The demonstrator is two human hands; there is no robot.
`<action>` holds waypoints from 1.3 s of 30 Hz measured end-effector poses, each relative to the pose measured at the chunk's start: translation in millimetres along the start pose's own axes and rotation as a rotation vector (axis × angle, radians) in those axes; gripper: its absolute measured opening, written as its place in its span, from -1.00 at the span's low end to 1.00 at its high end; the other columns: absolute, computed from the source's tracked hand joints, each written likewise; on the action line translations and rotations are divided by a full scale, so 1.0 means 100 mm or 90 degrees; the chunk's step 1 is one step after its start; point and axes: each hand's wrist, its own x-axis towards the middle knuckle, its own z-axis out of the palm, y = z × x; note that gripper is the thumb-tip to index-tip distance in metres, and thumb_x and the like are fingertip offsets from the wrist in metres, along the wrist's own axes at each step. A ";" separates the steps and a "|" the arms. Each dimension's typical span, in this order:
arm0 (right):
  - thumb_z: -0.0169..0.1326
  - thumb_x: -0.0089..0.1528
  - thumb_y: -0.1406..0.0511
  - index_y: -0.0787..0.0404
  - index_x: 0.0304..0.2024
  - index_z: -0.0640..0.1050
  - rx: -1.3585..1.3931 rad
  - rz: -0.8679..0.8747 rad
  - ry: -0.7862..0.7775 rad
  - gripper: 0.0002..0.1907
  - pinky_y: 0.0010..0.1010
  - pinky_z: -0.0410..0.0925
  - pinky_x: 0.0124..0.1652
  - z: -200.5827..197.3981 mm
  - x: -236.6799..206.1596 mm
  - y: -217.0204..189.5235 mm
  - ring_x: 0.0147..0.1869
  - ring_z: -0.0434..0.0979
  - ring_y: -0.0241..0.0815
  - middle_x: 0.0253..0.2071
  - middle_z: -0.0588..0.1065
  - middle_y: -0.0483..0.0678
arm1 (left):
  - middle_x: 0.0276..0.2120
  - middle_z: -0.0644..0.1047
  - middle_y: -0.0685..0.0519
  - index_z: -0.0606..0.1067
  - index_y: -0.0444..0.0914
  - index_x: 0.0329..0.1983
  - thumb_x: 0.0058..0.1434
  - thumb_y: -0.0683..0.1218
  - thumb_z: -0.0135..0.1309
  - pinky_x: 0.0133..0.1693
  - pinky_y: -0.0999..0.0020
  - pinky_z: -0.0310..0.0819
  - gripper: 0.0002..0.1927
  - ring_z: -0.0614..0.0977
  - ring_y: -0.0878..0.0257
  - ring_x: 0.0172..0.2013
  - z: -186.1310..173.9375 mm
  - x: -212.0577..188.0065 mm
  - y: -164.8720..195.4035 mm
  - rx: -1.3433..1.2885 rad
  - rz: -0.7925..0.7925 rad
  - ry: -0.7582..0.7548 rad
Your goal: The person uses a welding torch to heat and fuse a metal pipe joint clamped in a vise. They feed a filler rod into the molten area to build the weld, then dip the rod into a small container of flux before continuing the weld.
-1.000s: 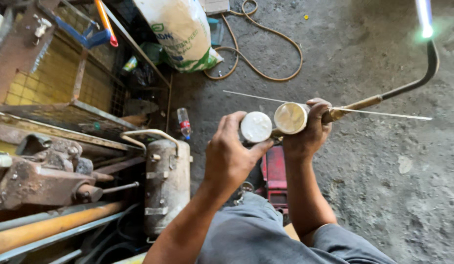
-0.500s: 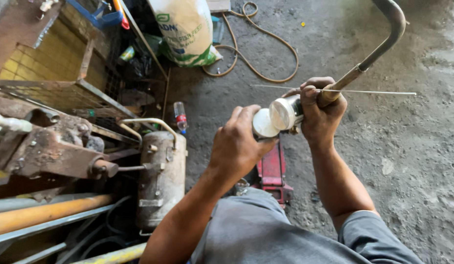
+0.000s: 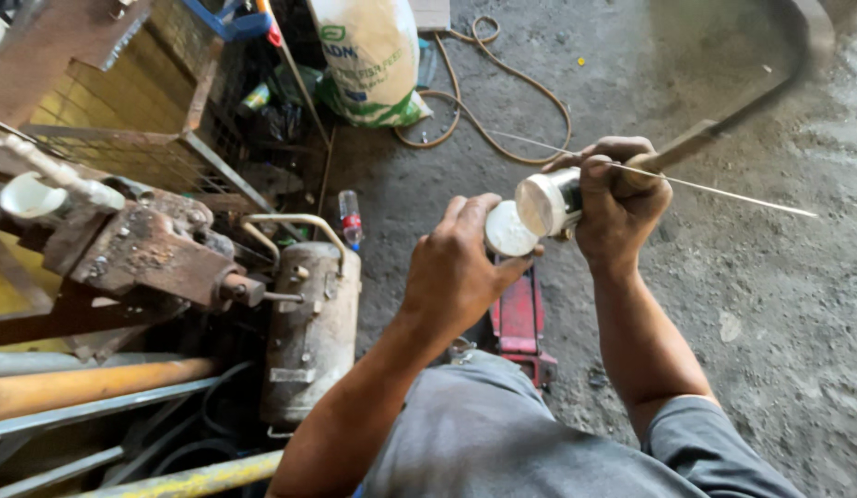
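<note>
My right hand [image 3: 622, 198] grips a small round can [image 3: 550, 201] tilted on its side, its pale open mouth facing left. The same hand also clamps a torch handle [image 3: 691, 146] with a long curved neck and a thin metal rod [image 3: 723, 190] that sticks out to the right. My left hand [image 3: 456, 267] holds the white round lid [image 3: 508, 230] just below and left of the can's mouth, almost touching it.
A rusty cylindrical motor [image 3: 310, 332] and a rusty vise-like machine [image 3: 142, 249] stand at left. A red jack [image 3: 519, 318] lies under my hands. A white sack [image 3: 368, 55] and a coiled hose [image 3: 502, 101] lie on the concrete floor behind.
The can has tilted onto its side and the lid has come away below its mouth. The torch neck swung up and right; its flame tip has left the view.
</note>
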 end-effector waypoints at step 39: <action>0.13 0.48 0.34 0.31 -0.04 0.44 0.022 0.025 -0.018 -0.84 -0.35 0.56 -0.15 0.10 0.10 -0.05 -0.18 0.72 -0.10 -0.23 0.57 0.02 | -0.11 0.56 -0.11 0.47 -0.25 0.03 -0.11 -0.02 0.46 -0.15 0.04 0.58 -0.36 0.65 -0.13 -0.12 -0.04 -0.23 -0.01 0.001 -0.025 0.089</action>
